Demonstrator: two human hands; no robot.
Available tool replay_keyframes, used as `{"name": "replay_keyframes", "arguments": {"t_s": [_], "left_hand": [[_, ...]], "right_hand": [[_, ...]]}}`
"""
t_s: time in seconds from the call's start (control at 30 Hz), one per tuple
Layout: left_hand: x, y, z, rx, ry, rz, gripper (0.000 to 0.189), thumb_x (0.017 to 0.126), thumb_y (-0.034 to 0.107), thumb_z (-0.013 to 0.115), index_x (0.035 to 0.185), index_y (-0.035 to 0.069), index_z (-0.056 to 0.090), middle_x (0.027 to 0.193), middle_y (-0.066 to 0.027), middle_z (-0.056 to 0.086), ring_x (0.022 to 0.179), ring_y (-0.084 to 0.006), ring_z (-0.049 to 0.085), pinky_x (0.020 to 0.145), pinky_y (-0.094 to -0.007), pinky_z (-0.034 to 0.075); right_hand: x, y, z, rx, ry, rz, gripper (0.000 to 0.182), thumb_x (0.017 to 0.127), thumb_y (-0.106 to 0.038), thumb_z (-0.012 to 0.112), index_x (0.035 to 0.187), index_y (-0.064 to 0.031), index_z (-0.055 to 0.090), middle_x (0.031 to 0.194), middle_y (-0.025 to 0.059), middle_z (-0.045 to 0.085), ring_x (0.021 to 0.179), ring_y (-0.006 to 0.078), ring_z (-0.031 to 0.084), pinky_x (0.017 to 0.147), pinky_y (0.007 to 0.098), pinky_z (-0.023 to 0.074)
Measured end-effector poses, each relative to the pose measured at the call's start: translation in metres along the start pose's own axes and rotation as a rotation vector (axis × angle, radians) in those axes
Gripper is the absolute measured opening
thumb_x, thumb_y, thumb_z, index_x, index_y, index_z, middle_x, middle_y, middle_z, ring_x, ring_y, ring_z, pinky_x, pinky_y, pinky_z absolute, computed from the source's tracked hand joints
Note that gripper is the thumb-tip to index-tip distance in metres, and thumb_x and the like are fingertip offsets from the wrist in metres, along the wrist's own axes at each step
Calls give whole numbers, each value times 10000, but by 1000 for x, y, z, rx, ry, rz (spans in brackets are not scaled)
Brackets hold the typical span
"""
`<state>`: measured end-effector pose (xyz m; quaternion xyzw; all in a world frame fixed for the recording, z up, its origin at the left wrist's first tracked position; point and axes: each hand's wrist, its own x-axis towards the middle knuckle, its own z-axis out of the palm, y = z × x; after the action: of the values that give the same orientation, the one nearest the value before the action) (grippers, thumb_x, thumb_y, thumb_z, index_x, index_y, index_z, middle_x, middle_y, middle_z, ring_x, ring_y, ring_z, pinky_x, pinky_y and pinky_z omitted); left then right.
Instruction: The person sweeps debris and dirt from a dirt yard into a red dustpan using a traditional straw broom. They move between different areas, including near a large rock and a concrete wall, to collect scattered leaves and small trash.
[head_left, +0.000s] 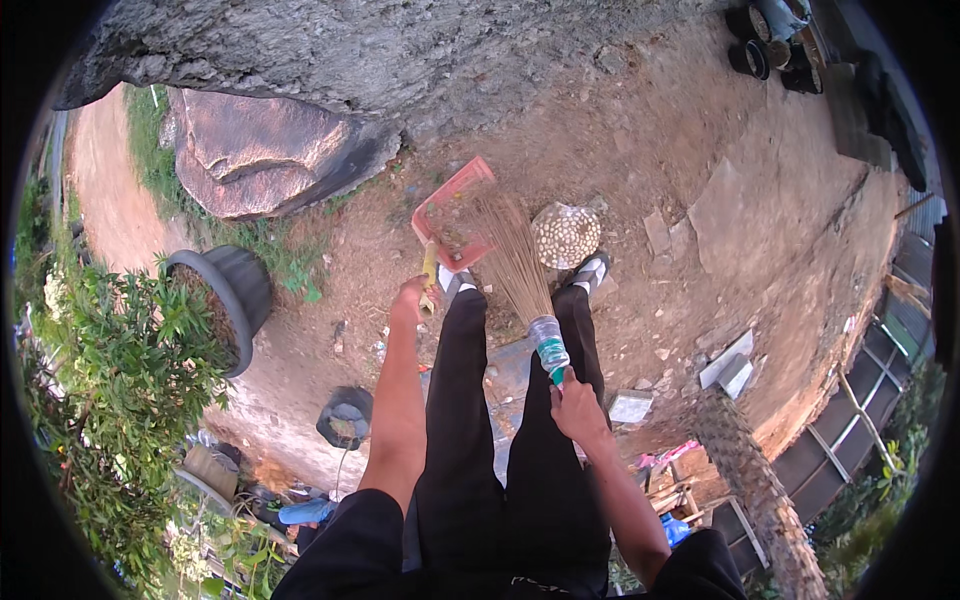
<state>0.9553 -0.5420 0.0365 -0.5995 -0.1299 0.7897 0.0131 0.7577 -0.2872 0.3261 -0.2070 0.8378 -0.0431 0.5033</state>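
My left hand (411, 298) grips the yellowish handle (430, 264) of a red plastic dustpan (421, 219). The pan rests on or just above the dirt ground and holds some leaf and soil debris. In my right hand (579, 409) is a stick broom (517, 262), held by a grip that looks like a cut clear plastic bottle (549, 345) with a green band. Its bristles fan out over the pan's right side and hide part of it. Right of the bristles, by my foot, lies a round pebbled stepping stone (566, 235).
A large rock (262, 154) sits beneath a rough grey rock face (337, 52). To the left stands a big black pot (244, 292) with a leafy shrub (127, 352). A small dark pot (346, 416), tile pieces (729, 364) and a rough tree trunk (757, 480) are around me.
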Motion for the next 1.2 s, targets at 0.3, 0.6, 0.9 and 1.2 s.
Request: {"name": "replay_keyframes", "arguments": {"t_s": [0.3,0.6,0.9,1.2], "left_hand": [[-14,-12,4,-38,11,-35,204,953,243,441,966,65,342,686,-47,442,460,-81,403,383,-209,367],[-16,-14,-13,-145,-15,-36,186,963,248,440,941,80,366,672,-30,439,453,-77,399,383,-207,364],[-48,-46,-31,-223,-124,-34,191,957,257,455,981,90,364,676,-16,420,464,-59,392,391,-191,358],[-68,-55,-82,-50,26,56,215,953,261,451,969,72,347,676,-17,409,458,-57,384,399,-185,355]], "right_hand": [[16,-7,3,-78,188,96,287,884,-135,548,1043,99,503,781,336,606,751,503,602,643,547,480],[-3,14,9,-45,-52,-122,359,878,-127,550,1111,137,477,752,338,593,744,499,600,646,540,482],[17,64,-13,39,269,-34,288,874,-130,537,1045,100,506,707,312,601,691,489,605,616,552,483],[6,68,56,20,178,-116,410,864,-142,570,1107,172,471,735,342,578,701,495,592,615,543,468]]}}
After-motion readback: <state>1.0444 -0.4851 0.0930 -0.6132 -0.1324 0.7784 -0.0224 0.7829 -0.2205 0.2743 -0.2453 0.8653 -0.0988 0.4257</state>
